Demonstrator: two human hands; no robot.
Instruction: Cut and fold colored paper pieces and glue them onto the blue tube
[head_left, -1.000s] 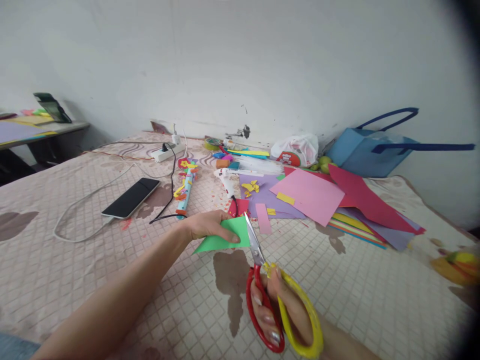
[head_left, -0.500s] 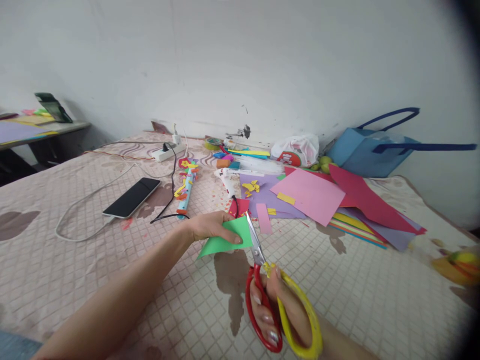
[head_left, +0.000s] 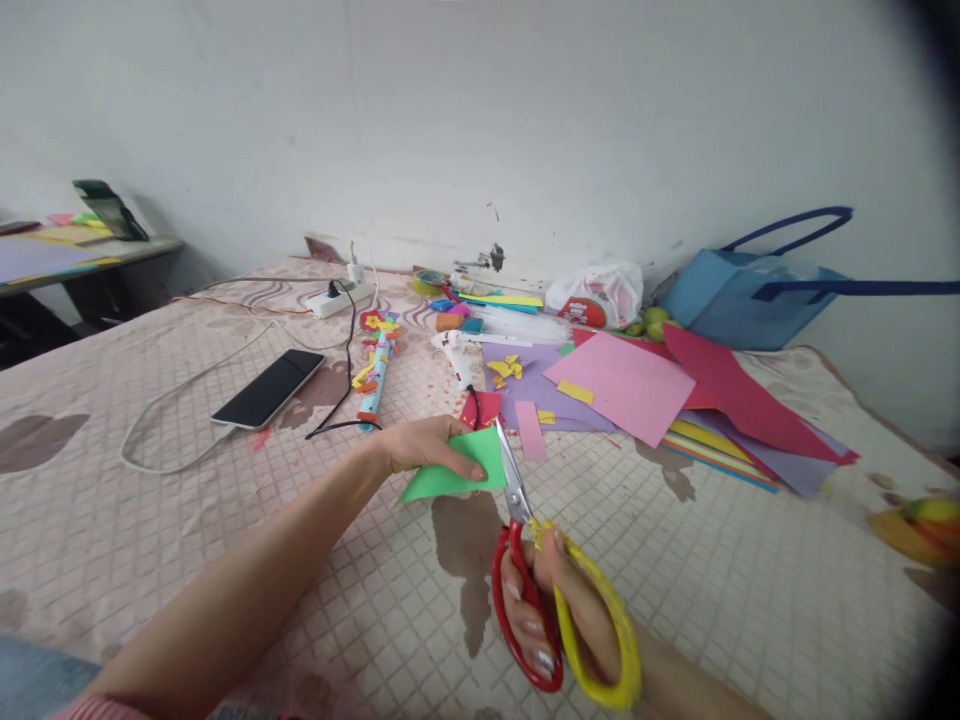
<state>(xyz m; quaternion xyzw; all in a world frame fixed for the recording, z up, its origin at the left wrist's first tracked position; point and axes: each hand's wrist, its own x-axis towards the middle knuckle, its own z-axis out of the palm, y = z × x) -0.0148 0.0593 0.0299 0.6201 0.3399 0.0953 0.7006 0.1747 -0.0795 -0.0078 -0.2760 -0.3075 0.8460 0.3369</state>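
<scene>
Thumb on top, my left hand (head_left: 431, 448) pinches a piece of green paper (head_left: 454, 480) above the patterned tablecloth. My right hand (head_left: 551, 595) has its fingers through the red and yellow handles of a pair of scissors (head_left: 516, 500). The blades point up and away, close together, along the right edge of the green paper. Whether the blades touch the paper is hard to tell. Just beyond lie a small red paper (head_left: 484, 405) and a pink strip (head_left: 530, 430).
A phone (head_left: 268, 388) on a white cable lies left, beside a decorated blue stick (head_left: 377, 375). A white glue gun (head_left: 454, 358) stands behind my left hand. Coloured papers (head_left: 622, 385) and a blue bag (head_left: 750, 300) are at the right.
The view has shifted slightly, so the table items appear a little further right and higher. Both hands keep their holds, and the scissors stay beside the green paper's edge.
</scene>
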